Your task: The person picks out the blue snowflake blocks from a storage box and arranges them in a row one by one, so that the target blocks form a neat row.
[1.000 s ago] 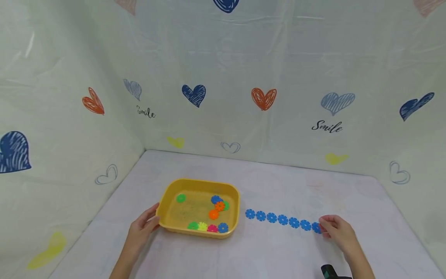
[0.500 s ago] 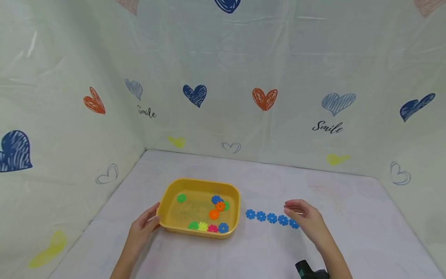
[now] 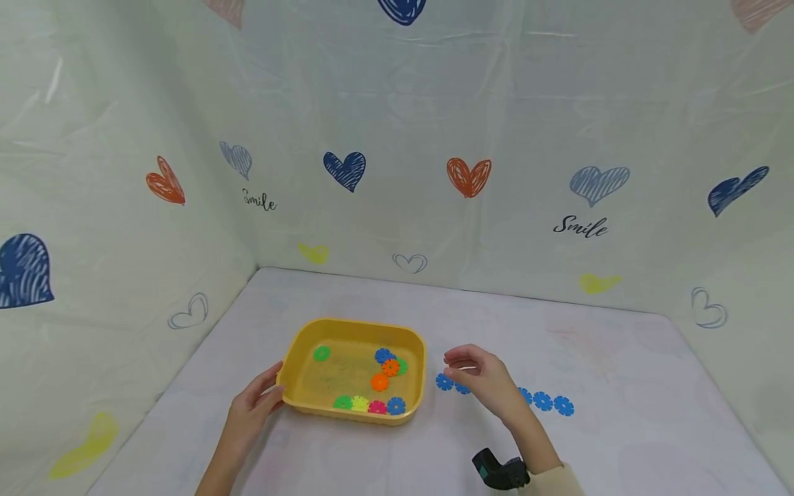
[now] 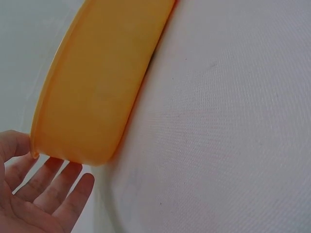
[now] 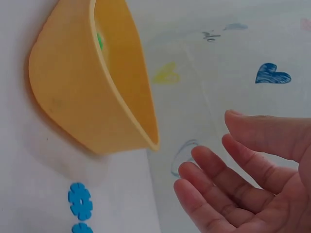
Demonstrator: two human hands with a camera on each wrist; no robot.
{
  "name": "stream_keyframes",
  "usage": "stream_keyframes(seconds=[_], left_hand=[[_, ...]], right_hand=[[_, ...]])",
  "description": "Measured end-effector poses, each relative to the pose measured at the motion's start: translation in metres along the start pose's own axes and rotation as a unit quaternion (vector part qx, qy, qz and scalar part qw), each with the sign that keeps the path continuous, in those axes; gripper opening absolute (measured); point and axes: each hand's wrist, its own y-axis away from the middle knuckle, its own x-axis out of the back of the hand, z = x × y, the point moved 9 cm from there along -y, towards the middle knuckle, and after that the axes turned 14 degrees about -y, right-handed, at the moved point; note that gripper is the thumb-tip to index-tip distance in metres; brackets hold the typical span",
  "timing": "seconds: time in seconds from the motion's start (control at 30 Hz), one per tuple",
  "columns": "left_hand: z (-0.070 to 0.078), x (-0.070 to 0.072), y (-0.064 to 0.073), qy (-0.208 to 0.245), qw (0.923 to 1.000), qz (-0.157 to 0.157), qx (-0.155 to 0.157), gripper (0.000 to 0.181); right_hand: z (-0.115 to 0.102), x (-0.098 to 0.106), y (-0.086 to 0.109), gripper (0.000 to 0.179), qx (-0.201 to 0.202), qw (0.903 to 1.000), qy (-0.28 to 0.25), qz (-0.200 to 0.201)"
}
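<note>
Sitting on the bench, the yellow tray has rounded corners and mixed discs inside; the left grip holds its left end. To its right I see blue discs in a row, flat and notched like flowers, some hidden behind the right grip, which hovers over the row, loose and unclosed.

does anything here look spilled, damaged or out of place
Nothing stands out: the yellow tray sits upright with colored pieces inside, and the row of blue pieces beside it looks straight, partly hidden by the right hand.
</note>
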Motion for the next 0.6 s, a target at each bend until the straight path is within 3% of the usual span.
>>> stream_keyframes(seconds=[0.33,0.6], left_hand=[[-0.002,0.0,-0.001,-0.005,1.0,0.002,0.004,0.047],[-0.003,0.0,-0.001,-0.009,0.9999,0.0,0.007,0.047]], right_hand=[[-0.009,-0.047,-0.015,0.026,0.024,0.9957,-0.023,-0.087],[-0.008,-0.075,-0.02,0.031,0.019,0.9877,-0.032,-0.152]])
